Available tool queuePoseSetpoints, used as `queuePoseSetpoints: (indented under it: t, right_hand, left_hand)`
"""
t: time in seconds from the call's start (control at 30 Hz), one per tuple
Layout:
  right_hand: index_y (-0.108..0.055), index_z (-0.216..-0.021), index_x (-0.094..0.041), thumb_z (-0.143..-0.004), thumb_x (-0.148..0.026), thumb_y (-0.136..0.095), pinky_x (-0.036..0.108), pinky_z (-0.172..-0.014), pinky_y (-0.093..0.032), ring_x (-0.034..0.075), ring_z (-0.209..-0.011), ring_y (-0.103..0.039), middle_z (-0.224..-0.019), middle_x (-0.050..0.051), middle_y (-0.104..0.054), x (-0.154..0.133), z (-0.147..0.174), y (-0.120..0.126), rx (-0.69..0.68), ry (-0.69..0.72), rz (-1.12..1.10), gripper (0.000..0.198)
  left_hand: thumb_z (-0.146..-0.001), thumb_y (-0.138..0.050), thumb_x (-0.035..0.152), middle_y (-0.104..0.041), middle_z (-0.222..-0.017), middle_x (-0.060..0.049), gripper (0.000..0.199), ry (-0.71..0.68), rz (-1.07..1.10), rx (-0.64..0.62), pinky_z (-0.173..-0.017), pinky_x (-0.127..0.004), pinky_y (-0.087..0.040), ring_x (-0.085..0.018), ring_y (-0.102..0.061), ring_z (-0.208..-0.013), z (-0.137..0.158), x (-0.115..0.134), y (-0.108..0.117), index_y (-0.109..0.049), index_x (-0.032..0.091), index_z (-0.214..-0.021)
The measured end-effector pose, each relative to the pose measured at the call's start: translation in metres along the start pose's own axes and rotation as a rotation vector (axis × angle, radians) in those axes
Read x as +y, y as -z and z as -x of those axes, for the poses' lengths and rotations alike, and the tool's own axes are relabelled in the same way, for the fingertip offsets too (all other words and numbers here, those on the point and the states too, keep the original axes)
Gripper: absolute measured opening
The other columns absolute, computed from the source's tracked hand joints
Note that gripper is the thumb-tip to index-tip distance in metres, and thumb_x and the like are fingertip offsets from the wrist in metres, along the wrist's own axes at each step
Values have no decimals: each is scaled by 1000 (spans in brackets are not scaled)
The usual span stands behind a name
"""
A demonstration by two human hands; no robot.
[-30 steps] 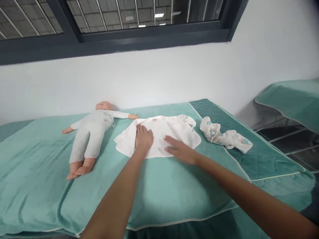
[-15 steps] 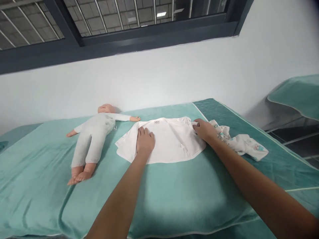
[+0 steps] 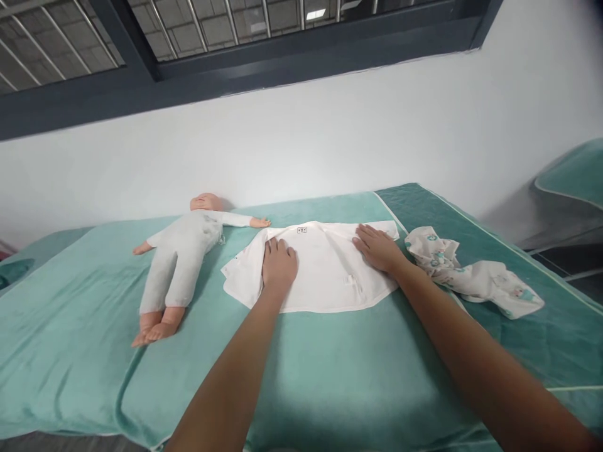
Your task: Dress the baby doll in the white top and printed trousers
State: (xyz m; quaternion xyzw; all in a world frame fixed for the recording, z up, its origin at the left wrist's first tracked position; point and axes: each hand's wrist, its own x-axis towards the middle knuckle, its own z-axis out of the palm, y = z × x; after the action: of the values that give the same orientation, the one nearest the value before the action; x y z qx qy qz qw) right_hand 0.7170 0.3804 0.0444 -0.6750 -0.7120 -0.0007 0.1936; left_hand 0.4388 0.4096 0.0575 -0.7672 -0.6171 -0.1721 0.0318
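Observation:
A small white baby shirt (image 3: 325,276) lies spread on the green bed cover, its printed neck label towards the wall. My left hand (image 3: 279,267) rests flat on the shirt's left part, fingers stretched out over a fold. On the right part, close to the sleeve that points to the right, my right hand (image 3: 378,248) lies flat with fingers extended. Left of the shirt, a baby doll (image 3: 181,254) in a white suit lies on its back, one arm reaching towards the shirt's corner. A crumpled printed baby garment (image 3: 471,276) lies just right of my right hand.
The bed cover (image 3: 330,370) runs under everything, with a darker green section at the right. Behind it stands a white wall (image 3: 292,150) below a dark-framed barred window (image 3: 282,59). Another green padded surface (image 3: 575,172) juts in at the far right.
My right hand has let go of the bunched sleeve and now lies flat on the shirt. The sleeve is stretched out to the right. My left hand has stayed in place.

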Motion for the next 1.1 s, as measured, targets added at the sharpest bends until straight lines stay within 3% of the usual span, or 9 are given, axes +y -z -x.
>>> queuePoseSetpoints:
  t: [0.1, 0.2, 0.33, 0.43, 0.5, 0.73, 0.87, 1.03, 1.1]
  right_hand:
    - [-51, -136, -11, -101, -36, -27, 51, -115, -29, 28, -144, -35, -150, 17, -46, 5, 1, -4, -60, -65, 18, 49]
    - [-48, -139, -7, -101, -38, -30, 48, -117, -27, 28, -144, -35, -151, 19, -44, -11, 3, 5, 9, -49, -8, 53]
    - [-43, -145, -6, -101, -43, -29, 42, -119, -26, 26, -144, -35, -154, 17, -40, -77, 0, 10, 39, 16, -143, 60]
    - [-39, -148, -5, -100, -41, -32, 39, -119, -26, 24, -146, -31, -157, 16, -36, -134, -7, -6, -77, 134, -182, 59]
    - [-36, -149, -4, -101, -36, -29, 43, -120, -22, 25, -149, -26, -159, 17, -31, -159, -12, -21, -129, 108, -113, 58]
    - [-26, -154, -4, -100, -50, -20, 44, -121, -14, 24, -152, -15, -163, 14, -17, -166, -19, -42, -207, 61, 27, 71]
    - [-24, -155, -5, -99, -57, -18, 44, -122, -13, 24, -152, -15, -163, 12, -17, -153, -25, -42, -202, 4, 53, 77]
    - [-25, -154, -3, -99, -53, -20, 43, -122, -15, 26, -151, -16, -163, 15, -18, -137, -25, -45, -180, -37, 85, 75]
    - [-26, -154, -3, -99, -53, -20, 43, -121, -17, 28, -151, -16, -163, 16, -19, -133, -21, -46, -166, -26, 91, 74]
  left_hand:
    - [-95, -33, 23, -56, -138, -19, 45, -18, 5, -5, -121, -45, -25, -29, -38, -141, 1, 0, 0, -56, 5, -129]
    - [-96, -33, 24, -56, -138, -21, 46, 9, 21, 13, -120, -45, -26, -30, -39, -141, 3, 2, 2, -56, 1, -128]
    - [-96, -34, 24, -58, -137, -18, 41, 30, 123, 86, -118, -43, -31, -28, -39, -141, 6, 2, 4, -60, 6, -123]
    - [-95, -35, 18, -61, -135, -11, 39, 7, 266, 186, -116, -40, -35, -24, -43, -138, 9, -1, 5, -61, 13, -122]
    - [-93, -35, 13, -64, -131, -9, 39, 21, 372, 247, -114, -38, -38, -21, -50, -132, 12, -3, 6, -61, 15, -122]
    - [-89, -38, 8, -68, -117, -8, 35, 49, 605, 486, -105, -35, -46, -18, -59, -116, 22, -11, 14, -62, 17, -113]
    - [-88, -41, 8, -70, -111, -7, 32, -2, 592, 404, -98, -36, -48, -20, -61, -110, 34, -17, 18, -62, 18, -110]
    - [-93, -47, 21, -71, -94, -4, 20, -419, 422, 70, -88, -33, -47, -19, -61, -94, 64, -14, 33, -66, 21, -91]
    - [-94, -46, 26, -68, -84, -3, 26, -496, 366, -19, -79, -31, -46, -18, -60, -85, 76, -11, 40, -65, 20, -78]
